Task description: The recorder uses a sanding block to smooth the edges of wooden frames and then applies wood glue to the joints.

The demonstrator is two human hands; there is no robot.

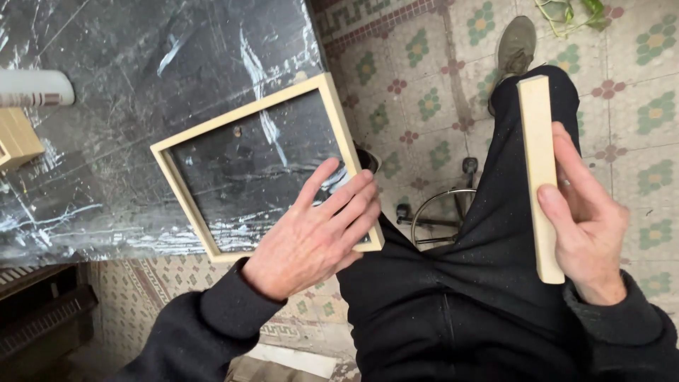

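A pale square wooden frame [212, 141] is lying at the black desk's [106, 177] front right corner, the left hand [318, 233] resting flat and open on its corner; the right hand [587, 219] is gripping a pale wooden block [540, 163].

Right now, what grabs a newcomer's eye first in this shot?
The pale square wooden frame lying on the scratched black marbled tabletop, its near corner overhanging the edge, with the left hand spread flat on that corner. Next, the pale rectangular wooden block held upright in the right hand above the black-trousered lap. Below is a patterned floral tile floor.
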